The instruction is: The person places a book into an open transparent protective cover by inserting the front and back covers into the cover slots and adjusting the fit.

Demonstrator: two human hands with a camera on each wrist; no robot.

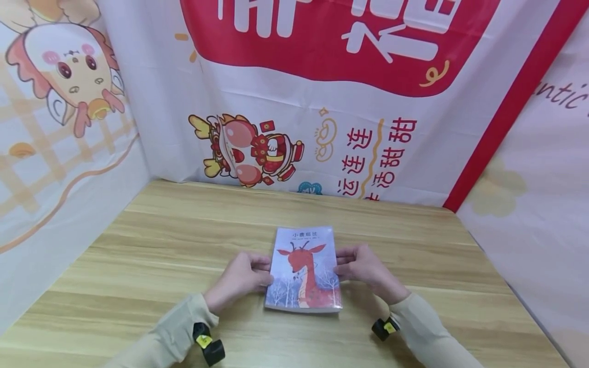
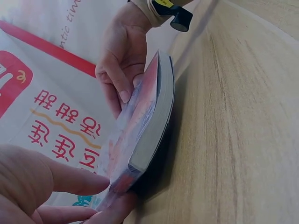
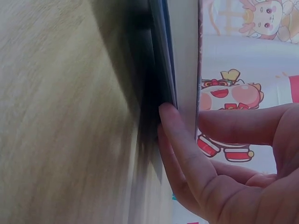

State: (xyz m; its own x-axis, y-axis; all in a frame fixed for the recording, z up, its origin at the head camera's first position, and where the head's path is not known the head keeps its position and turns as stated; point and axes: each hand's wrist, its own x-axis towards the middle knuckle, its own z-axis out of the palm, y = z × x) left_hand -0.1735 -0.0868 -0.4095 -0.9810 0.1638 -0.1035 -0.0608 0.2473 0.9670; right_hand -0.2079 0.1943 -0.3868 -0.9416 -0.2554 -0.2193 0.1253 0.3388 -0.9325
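A paperback book (image 1: pixel 304 273) with a red deer on a pale blue-violet cover lies face up between both hands, in the middle of the head view. My left hand (image 1: pixel 241 280) grips its left edge, thumb on the cover side and fingers beneath. On the opposite edge, my right hand (image 1: pixel 368 271) pinches it the same way; the right wrist view shows fingertips (image 3: pixel 170 116) under the back cover. Both wrist views show a dark shadowed gap between the book and the tabletop, so it is held slightly raised. Its back cover is mostly hidden.
The wood-grain table (image 1: pixel 175 240) runs back to a white printed cloth (image 1: pixel 161 102) with red panels and cartoon figures. Similar cloths hang at the left and right sides. Each wrist carries a black camera (image 1: pixel 213 352) on a strap.
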